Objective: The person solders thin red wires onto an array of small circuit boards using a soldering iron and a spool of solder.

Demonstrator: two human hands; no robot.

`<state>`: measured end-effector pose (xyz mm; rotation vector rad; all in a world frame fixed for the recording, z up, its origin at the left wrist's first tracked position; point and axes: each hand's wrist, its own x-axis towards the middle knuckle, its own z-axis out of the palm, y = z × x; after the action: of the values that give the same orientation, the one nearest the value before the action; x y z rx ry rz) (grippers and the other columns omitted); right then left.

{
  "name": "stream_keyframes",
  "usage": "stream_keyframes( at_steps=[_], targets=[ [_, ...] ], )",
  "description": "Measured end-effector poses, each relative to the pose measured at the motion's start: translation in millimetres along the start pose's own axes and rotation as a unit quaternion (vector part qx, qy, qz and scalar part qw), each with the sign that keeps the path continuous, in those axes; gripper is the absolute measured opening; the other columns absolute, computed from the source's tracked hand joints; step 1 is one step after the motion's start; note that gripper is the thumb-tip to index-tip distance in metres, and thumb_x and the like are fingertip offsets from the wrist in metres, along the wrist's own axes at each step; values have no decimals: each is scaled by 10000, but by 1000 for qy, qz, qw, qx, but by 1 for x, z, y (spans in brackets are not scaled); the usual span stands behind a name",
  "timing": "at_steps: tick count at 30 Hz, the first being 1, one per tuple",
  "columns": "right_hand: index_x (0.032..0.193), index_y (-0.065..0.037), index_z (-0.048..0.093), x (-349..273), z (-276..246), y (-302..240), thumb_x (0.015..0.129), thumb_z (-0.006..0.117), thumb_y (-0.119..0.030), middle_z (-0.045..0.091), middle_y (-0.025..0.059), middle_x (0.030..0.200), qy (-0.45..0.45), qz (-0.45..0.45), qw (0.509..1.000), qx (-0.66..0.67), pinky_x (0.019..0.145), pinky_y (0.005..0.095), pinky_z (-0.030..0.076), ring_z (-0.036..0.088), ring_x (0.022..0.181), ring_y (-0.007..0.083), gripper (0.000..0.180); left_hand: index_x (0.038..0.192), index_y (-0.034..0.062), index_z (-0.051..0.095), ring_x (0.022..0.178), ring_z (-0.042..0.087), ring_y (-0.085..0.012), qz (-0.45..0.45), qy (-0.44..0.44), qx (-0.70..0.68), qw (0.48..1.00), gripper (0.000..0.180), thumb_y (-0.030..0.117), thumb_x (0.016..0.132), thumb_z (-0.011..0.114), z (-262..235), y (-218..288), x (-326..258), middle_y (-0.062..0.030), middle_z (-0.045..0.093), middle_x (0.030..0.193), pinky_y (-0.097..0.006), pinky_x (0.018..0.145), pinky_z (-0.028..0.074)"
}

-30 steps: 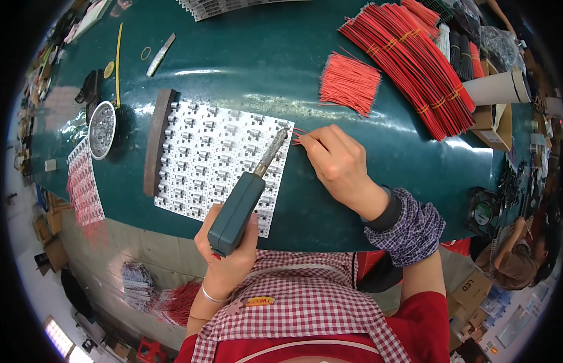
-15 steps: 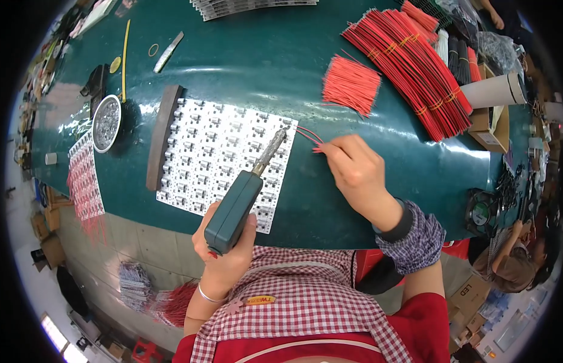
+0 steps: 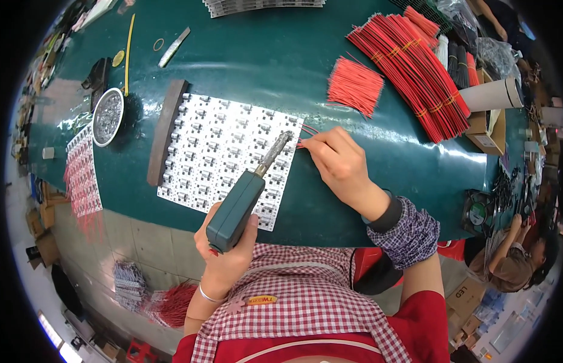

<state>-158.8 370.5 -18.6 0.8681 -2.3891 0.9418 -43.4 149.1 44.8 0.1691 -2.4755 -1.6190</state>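
dark green, a soldering gun (image 3: 236, 209) is gripped in the left hand (image 3: 234, 254), its metal tip (image 3: 273, 155) over the right edge of the white circuit-board sheet (image 3: 212, 151) on the table (image 3: 281, 66). the right hand (image 3: 339, 160) pinches thin red wires (image 3: 310, 129) just beyond that edge.

Right hand (image 3: 340, 164) nearer white board (image 3: 233, 151) than half-second ago.

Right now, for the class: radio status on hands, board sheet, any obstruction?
Left hand gripping green soldering tool; right hand pinching red wires. White board sheet flat, tool tip near its right edge. Dark bar along left edge, away from tip.
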Motion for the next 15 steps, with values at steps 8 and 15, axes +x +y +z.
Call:
stream_keyframes(
  at_steps=[8, 15],
  targets=[
    [935, -23, 693, -1, 3, -2, 757, 748, 81, 649, 80, 864, -18, 29, 999, 15, 636, 356, 519, 632, 755, 254, 213, 962, -40, 696, 670, 580, -79, -18, -5, -21, 1000, 167, -70, 806, 747, 1, -6, -2, -46, 656, 828, -240, 586, 471],
    [936, -43, 660, -3, 6, 3, 745, 723, 44, 624, 61, 860, -13, 7, 1000, 9, 582, 338, 514, 618, 744, 229, 219, 915, -20, 669, 624, 557, -80, -8, -13, 32, 999, 133, -53, 812, 745, 6, -12, -3, -42, 630, 749, -244, 564, 456]
  ],
)
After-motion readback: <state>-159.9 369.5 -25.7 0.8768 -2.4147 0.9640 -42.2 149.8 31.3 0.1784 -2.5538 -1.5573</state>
